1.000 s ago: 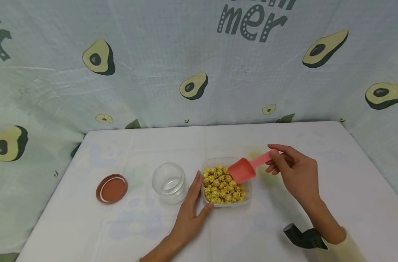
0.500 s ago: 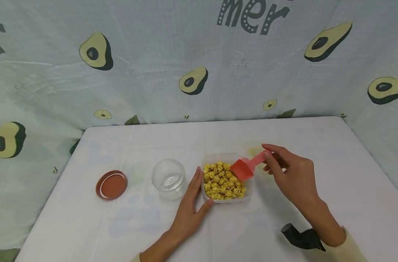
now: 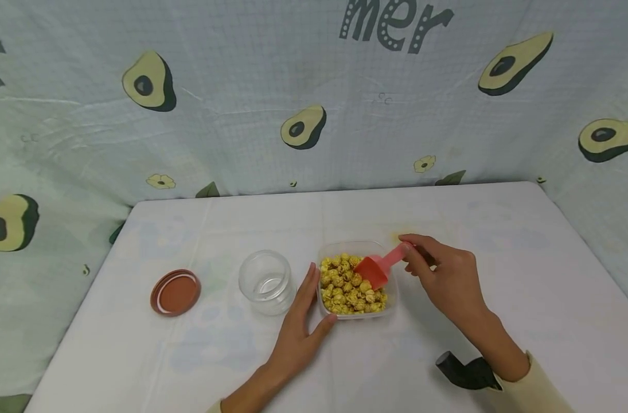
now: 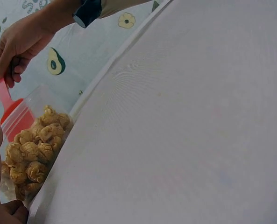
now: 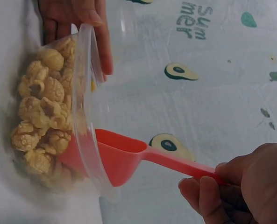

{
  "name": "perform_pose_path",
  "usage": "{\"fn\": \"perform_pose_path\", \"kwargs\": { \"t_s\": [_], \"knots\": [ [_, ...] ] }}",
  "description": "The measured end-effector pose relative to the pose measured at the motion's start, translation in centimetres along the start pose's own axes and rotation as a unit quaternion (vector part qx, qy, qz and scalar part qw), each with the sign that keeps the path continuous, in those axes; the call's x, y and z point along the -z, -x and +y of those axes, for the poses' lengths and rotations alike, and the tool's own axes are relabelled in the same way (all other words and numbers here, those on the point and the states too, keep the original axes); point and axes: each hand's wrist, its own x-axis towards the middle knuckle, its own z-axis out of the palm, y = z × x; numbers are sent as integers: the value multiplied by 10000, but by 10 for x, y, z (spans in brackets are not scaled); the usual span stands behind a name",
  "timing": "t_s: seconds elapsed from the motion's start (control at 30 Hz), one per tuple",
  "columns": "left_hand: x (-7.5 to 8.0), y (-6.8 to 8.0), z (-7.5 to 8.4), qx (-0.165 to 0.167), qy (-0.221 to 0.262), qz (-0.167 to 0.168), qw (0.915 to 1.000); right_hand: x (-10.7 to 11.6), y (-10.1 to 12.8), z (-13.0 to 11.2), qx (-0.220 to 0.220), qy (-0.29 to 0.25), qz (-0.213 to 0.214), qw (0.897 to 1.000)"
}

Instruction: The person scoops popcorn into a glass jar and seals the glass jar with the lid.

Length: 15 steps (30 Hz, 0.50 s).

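Observation:
A clear plastic container (image 3: 356, 316) full of caramel popcorn (image 3: 347, 289) stands at the middle of the white table. My right hand (image 3: 422, 261) pinches the handle of a red scoop (image 3: 377, 269), whose bowl dips into the popcorn at the container's right side. My left hand (image 3: 305, 310) rests flat against the container's left wall, with the thumb at its front corner. In the right wrist view the scoop (image 5: 124, 156) crosses the container's rim (image 5: 84, 93) beside the popcorn (image 5: 40, 112). The left wrist view shows the scoop (image 4: 14, 119) behind the popcorn (image 4: 33, 149).
An empty glass jar (image 3: 266, 281) stands open just left of my left hand. Its brown lid (image 3: 175, 292) lies upturned further left. An avocado-print cloth (image 3: 303, 126) backs the table (image 3: 499, 229) and drapes both sides.
My right hand has moved left and down, and the scoop has gone from above the container's right rim into the popcorn. The left hand has stayed put.

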Motion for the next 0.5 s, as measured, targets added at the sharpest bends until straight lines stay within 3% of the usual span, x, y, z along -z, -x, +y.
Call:
{"fn": "perform_pose_path", "kwargs": {
  "t_s": [0.23,0.5],
  "knots": [
    [0,-2,2,57,32,-28,10000,4,-2,5,-772,-130,-218,9967],
    [0,-1,2,40,-18,2,10000,2,-3,9,-1670,-531,-474,9834]
  ]
}}
